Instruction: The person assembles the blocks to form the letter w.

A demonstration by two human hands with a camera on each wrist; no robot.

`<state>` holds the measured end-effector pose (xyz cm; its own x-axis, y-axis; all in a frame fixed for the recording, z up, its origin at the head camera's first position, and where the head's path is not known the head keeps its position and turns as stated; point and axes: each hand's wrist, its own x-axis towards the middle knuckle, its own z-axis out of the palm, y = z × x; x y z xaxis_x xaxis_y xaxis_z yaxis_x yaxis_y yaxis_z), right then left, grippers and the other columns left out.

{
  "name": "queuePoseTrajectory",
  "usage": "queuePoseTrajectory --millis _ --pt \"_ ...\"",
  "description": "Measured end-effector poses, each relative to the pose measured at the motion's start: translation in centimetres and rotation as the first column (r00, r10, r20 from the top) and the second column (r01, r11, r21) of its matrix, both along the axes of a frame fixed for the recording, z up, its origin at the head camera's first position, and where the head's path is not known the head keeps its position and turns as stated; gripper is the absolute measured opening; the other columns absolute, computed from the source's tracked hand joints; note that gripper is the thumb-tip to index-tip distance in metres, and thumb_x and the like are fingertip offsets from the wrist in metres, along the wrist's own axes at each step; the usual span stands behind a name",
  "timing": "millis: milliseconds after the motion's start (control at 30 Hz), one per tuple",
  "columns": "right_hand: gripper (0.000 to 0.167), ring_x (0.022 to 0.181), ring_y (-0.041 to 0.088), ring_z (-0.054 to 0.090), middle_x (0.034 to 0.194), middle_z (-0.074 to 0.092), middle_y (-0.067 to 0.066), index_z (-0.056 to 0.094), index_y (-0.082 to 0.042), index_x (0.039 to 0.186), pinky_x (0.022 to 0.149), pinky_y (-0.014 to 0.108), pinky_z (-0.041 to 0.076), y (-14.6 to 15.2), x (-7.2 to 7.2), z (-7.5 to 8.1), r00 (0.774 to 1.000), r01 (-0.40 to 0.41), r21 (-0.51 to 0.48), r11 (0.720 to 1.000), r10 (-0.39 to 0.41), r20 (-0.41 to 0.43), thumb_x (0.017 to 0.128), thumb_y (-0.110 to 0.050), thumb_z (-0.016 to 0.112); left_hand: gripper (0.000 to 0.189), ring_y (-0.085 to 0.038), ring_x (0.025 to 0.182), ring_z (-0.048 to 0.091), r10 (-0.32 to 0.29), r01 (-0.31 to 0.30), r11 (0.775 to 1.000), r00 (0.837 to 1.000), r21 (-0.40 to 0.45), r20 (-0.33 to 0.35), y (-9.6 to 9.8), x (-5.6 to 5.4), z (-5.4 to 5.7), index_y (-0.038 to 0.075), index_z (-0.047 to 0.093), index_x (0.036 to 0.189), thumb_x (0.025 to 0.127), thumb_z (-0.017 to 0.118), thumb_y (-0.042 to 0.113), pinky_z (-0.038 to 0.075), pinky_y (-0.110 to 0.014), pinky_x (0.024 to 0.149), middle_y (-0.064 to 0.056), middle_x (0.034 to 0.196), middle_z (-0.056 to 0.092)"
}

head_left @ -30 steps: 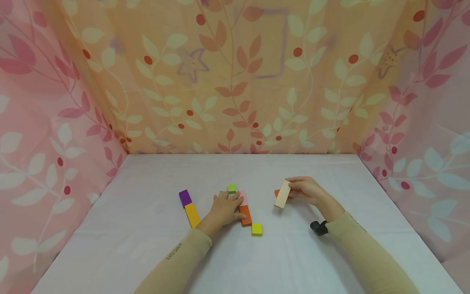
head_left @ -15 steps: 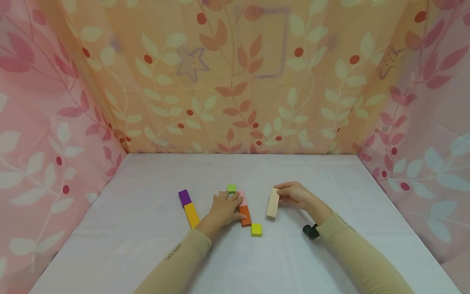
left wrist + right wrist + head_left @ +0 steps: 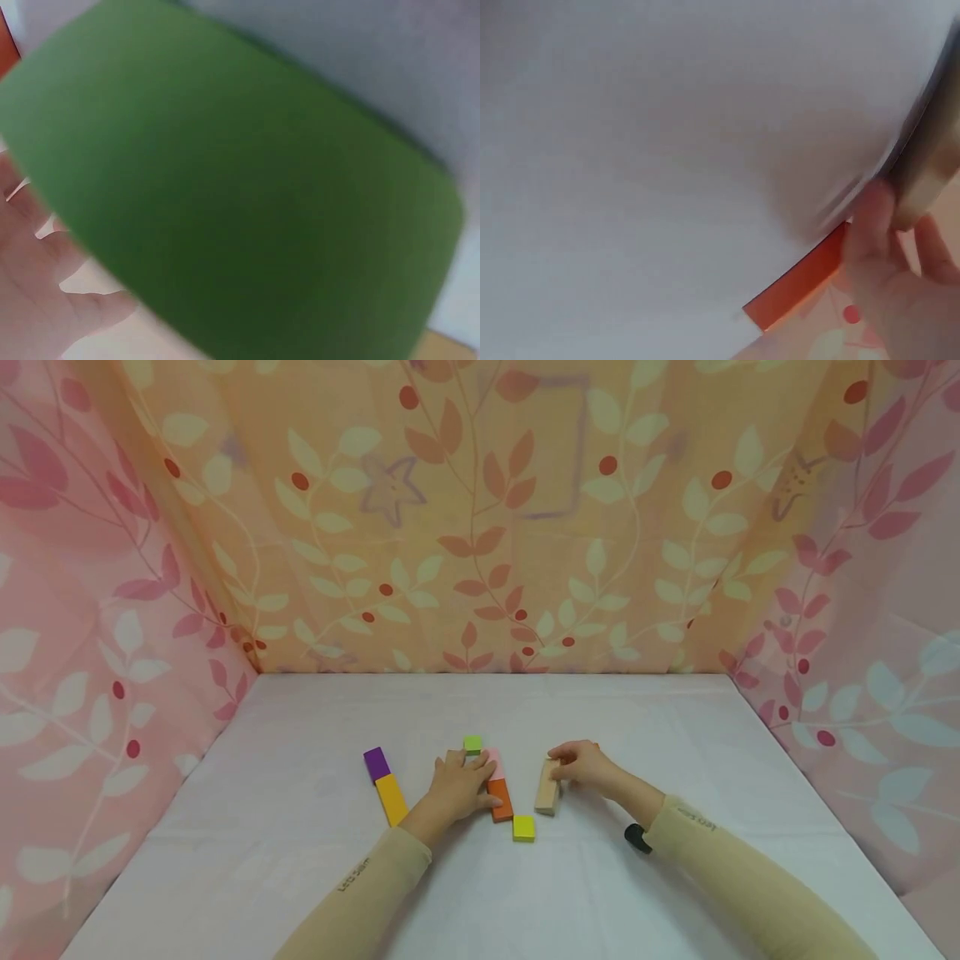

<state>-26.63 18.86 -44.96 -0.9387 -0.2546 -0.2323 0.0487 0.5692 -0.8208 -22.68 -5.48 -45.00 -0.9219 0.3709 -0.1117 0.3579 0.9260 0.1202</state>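
Observation:
My right hand pinches a plain wooden block at its far end, thumb on one side and fingers on the other. In the right wrist view, part of that wooden block shows beside the thumb. My left hand lies with spread fingers over the blocks at the middle, its fingertips at a pink block and its thumb at an orange block. A green block fills most of the left wrist view, in front of the left hand. The blocks under the palm are mostly hidden.
A purple block and a yellow-orange block lie end to end at left. A light green cube lies beyond the left fingers, a yellow cube nearer. Another orange block lies by the right hand. Patterned cloth hangs behind.
My right hand has carried the wooden block left and down toward the table, away from the orange block on the right. My left hand stays in place.

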Motion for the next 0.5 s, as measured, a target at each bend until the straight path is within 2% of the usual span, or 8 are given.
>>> queuePoseTrajectory --millis 167,367,500 --pt "0.049 0.101 0.025 0.054 0.117 0.063 0.018 0.062 0.008 0.121 0.094 0.041 0.046 -0.43 0.66 -0.34 0.991 -0.028 0.145 0.989 0.046 -0.122 0.078 -0.007 0.08 0.07 -0.035 0.138 0.032 -0.003 0.003 1.0 1.0 0.007 0.002 -0.07 0.0 -0.14 0.018 0.049 0.144 0.087 0.063 0.055 0.026 -0.064 0.107 0.0 0.152 0.04" --pt "0.049 0.094 0.024 0.052 0.115 0.062 0.017 0.062 0.008 0.12 0.088 0.04 0.046 -0.43 0.99 -0.74 0.976 -0.056 0.205 0.977 0.097 -0.195 0.078 -0.007 0.081 0.07 -0.036 0.139 0.031 -0.007 0.007 1.0 1.0 0.024 0.011 -0.09 0.08 -0.05 0.017 0.05 0.144 0.086 0.063 0.054 0.025 -0.065 0.107 -0.001 0.152 0.041" --pt "0.05 0.09 0.022 0.05 0.105 0.061 0.012 0.062 0.006 0.122 0.081 0.036 0.045 -0.24 0.92 -0.92 0.976 -0.052 0.183 0.982 0.089 -0.199 0.077 -0.006 0.081 0.07 -0.036 0.139 0.031 -0.005 0.005 1.0 1.0 0.02 0.017 -0.03 -0.01 -0.03 0.017 0.049 0.144 0.087 0.063 0.054 0.025 -0.065 0.107 -0.001 0.152 0.04"
